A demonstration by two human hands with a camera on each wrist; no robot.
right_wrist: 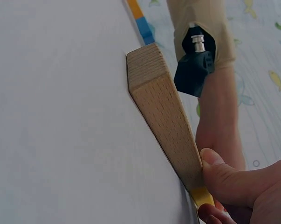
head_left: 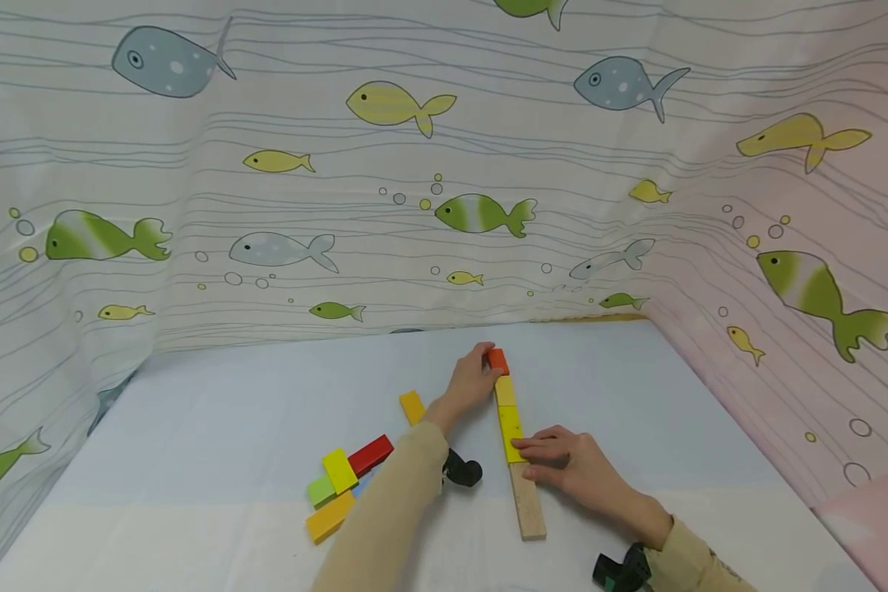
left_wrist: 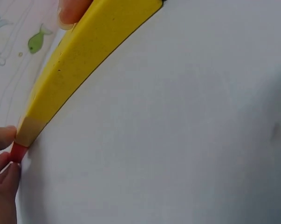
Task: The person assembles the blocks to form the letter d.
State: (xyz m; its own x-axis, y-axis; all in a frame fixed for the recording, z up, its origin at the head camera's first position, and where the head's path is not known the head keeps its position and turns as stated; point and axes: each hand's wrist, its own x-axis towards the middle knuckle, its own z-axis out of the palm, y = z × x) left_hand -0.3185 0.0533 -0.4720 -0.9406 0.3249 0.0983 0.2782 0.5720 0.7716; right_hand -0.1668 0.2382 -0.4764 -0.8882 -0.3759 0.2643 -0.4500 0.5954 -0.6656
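Just right of centre in the head view, a row of blocks runs from a red block [head_left: 499, 362] at its upper end, through a pale yellow block [head_left: 506, 391] and a bright yellow block [head_left: 511, 432], to a bare wooden block [head_left: 528, 503] at its lower end. The left hand [head_left: 472, 385] lies on the left side of the row's upper end, the right hand [head_left: 573, 466] on the right side of its middle. The left hand pinches the red block between thumb and fingers, its forearm slanting up from the bottom centre of the frame. The right hand reaches in from the lower right, fingers loosely extended and touching the bright yellow block, thumb against the side of the wooden block near their joint; its hold is light, closed around nothing. Left of the left forearm, a cluster of coloured blocks [head_left: 340, 471] lies on the white table [head_left: 252, 411], with an orange block [head_left: 411, 406] above it, beside the wrist.
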